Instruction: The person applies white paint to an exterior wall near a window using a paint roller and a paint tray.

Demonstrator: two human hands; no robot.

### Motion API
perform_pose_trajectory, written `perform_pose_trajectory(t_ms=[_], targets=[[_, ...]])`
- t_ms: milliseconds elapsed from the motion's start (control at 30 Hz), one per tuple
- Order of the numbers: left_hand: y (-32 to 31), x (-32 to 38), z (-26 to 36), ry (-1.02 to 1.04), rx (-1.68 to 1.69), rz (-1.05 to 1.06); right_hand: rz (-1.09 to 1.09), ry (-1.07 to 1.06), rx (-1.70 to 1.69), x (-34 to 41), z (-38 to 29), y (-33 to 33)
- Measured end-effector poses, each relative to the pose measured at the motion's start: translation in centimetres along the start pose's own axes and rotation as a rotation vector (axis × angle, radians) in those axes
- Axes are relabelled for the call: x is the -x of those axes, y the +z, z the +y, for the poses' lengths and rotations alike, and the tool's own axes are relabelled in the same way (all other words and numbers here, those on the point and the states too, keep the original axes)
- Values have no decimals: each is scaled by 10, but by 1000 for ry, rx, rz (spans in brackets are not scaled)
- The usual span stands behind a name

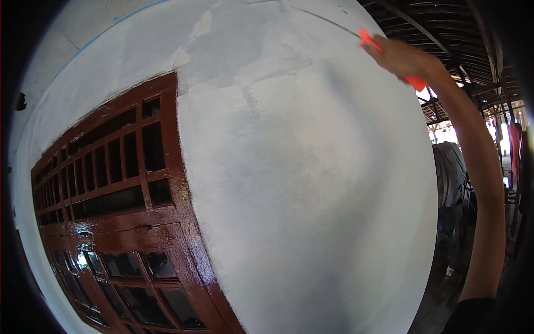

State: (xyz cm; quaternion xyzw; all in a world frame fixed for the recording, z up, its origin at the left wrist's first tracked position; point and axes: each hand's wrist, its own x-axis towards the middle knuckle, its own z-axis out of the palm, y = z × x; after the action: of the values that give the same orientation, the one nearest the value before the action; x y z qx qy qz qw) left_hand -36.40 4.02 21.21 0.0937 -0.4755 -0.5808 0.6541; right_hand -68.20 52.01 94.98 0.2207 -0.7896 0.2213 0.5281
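Note:
High on the right, my right hand (pixel 400 58) is wrapped around the orange handle (pixel 415 82) of what looks like a paint roller. A thin metal rod (pixel 327 21) runs from the handle up and left across the wall; the tool's working end is not clearly seen at the top edge. Before me stands a white-painted wall (pixel 283 167) with uneven greyish and brighter patches. Motion blurs the hand and handle slightly. My left hand is out of view.
Left of the bare wall is a glossy reddish-brown wooden window frame (pixel 183 196) with slatted vents above and glass panes (pixel 144 300) below. A blue line (pixel 121 20) edges the ceiling. Beyond the wall's right edge are a dark roof structure (pixel 434 29) and a grey covered object (pixel 450 171).

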Motion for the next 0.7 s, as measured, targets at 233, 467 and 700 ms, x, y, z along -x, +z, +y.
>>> perform_pose_trajectory(t_ms=[233,467,700], targets=[[5,17,-1,-24,4,18,33,-21,-102,20,-13,31],[3,19,1,-14,8,42,-58,58,-295,180,7,74],[-7,3,22,-40,-28,-16,135,-28,-279,143,25,67]])
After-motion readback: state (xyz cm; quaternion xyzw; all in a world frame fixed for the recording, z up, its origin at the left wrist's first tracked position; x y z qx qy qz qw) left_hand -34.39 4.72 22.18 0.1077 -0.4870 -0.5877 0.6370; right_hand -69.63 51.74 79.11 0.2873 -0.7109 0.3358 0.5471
